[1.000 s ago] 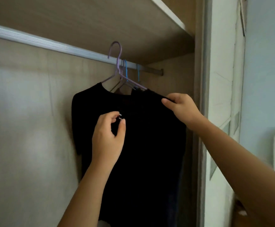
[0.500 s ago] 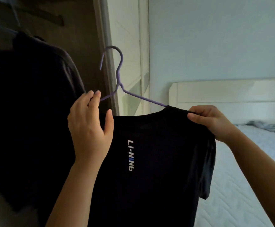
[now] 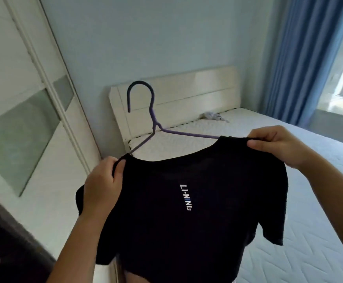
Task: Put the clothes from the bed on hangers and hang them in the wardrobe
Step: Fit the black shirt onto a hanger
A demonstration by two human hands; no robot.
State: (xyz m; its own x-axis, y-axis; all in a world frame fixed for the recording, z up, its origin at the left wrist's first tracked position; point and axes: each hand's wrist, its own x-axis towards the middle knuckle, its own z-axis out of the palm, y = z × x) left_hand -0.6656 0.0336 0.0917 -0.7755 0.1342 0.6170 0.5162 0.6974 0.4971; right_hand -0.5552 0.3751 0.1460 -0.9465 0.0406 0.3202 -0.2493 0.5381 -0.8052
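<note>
Over the white bed (image 3: 248, 123), the left hand (image 3: 103, 186) and right hand (image 3: 276, 146) are each pinching a shoulder of the black T-shirt (image 3: 187, 217) draped on a purple hanger (image 3: 156, 125) — soft, light cloth (probably prone to sliding off), so gripping the stiff hook seems safer.

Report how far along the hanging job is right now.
Done: the black T-shirt sits on the purple hanger, both hanger arms inside its neck. In hand: the left hand and right hand grip its shoulders, holding it up in front of the bed. Left: no rail is in view, so it is not yet hung. A small pale bundle by the headboard may need hanging too.
</note>
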